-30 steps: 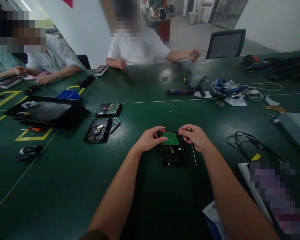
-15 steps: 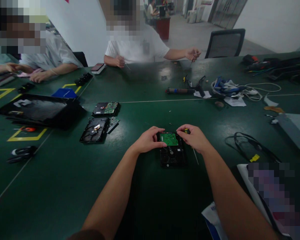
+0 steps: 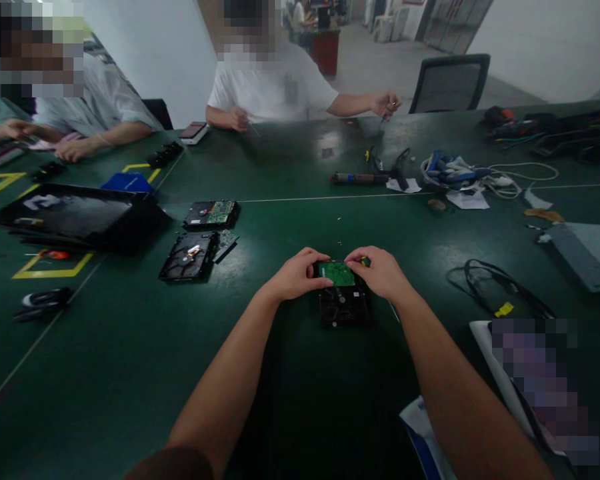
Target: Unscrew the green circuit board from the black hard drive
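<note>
In front of me a black hard drive [image 3: 344, 312] lies on the table with a green circuit board [image 3: 336, 273] at its far end. My left hand [image 3: 299, 275] grips the board's left side, thumb on its near edge and fingers at the far edge. At the board's far right corner, my right hand [image 3: 383, 272] has its fingertips pinched together. A screwdriver with a yellow and black handle [image 3: 365, 261] is tucked in that same hand, its thin shaft pointing back toward me. Whether the board is lifted off the drive I cannot tell.
Two more hard drives [image 3: 189, 257] lie to the left, beside a loose circuit board [image 3: 225, 245]. Farther left stands a black tray [image 3: 75, 217]. Tiny screws [image 3: 339, 243] lie beyond my hands. A black cable [image 3: 505, 283] and grey metal case [image 3: 583, 257] are on the right. Co-workers sit opposite.
My right hand has shifted slightly left, its fingertips now farther along the board's far edge. The left hand keeps its hold. The view has tilted a little.
</note>
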`<state>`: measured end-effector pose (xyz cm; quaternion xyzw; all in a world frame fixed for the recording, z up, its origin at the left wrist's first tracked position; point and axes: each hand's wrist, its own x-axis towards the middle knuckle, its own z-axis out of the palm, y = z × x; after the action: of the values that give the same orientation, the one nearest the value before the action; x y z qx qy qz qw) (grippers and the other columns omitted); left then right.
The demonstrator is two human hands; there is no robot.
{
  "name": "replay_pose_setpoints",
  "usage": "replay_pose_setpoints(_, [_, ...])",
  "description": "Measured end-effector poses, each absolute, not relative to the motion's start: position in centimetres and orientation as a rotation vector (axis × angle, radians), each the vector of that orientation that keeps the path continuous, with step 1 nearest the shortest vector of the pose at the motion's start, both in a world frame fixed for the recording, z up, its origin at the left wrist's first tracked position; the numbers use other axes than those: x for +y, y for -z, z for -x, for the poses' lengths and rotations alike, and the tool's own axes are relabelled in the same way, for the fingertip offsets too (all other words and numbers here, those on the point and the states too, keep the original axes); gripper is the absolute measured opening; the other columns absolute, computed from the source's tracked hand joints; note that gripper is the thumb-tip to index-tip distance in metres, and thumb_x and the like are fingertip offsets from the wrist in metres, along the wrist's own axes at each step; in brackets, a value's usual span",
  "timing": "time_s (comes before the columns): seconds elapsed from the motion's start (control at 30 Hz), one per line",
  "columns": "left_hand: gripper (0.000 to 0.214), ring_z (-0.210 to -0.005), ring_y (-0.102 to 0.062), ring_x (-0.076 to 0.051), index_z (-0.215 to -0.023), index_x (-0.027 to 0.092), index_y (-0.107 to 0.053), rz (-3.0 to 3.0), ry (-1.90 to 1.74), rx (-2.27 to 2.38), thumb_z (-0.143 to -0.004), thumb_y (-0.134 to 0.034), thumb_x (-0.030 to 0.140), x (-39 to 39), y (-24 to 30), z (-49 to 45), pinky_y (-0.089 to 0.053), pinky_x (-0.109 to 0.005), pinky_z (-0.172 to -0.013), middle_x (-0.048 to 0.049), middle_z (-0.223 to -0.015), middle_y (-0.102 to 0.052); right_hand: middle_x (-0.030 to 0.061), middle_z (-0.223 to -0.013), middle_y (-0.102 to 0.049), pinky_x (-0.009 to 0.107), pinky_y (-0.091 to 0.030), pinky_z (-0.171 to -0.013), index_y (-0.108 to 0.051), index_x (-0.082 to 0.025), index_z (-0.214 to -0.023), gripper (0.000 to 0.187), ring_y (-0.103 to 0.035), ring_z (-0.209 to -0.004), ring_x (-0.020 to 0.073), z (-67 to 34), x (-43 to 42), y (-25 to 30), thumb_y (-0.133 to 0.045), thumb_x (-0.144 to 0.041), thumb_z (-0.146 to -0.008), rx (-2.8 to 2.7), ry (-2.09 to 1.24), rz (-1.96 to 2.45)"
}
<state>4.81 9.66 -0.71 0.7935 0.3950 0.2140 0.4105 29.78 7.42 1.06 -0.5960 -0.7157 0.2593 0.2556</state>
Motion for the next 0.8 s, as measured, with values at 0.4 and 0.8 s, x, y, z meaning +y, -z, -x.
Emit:
replay_pose_setpoints(0.4, [0.058, -0.073, -0.057, -0.013, -0.132, 0.024, -0.063, -1.991, -0.539, 0.995, -0.081, -0.079, 0.046, 9.72, 0.89, -4.93, -0.051, -0.031, -0.069, -0.0069, -0.117, -0.056, 0.0050, -0.095, -0.071, 0.036, -0.046, -0.082, -0.079, -0.027, -0.092, 0.014, -0.063, -0.090, 0.0219, -29.26, 7.37, -0.72, -0.066, -0.022, -0.091, -2.003, -0.650, 1.612])
replay_pose_setpoints(0.8, [0.057, -0.075, -0.057, -0.014, -0.132, 0.024, -0.063, -1.996, -0.530, 0.999, -0.082, -0.078, 0.045, 9.56, 0.43, -5.06, -0.053, -0.033, -0.072, -0.0079, -0.117, -0.056, 0.0054, -0.094, -0.072, 0.036, -0.045, -0.078, -0.076, -0.025, -0.089, 0.008, -0.063, -0.088, 0.0219, -29.19, 7.45, -0.64, -0.068, -0.026, -0.089, -1.979, -0.627, 1.669])
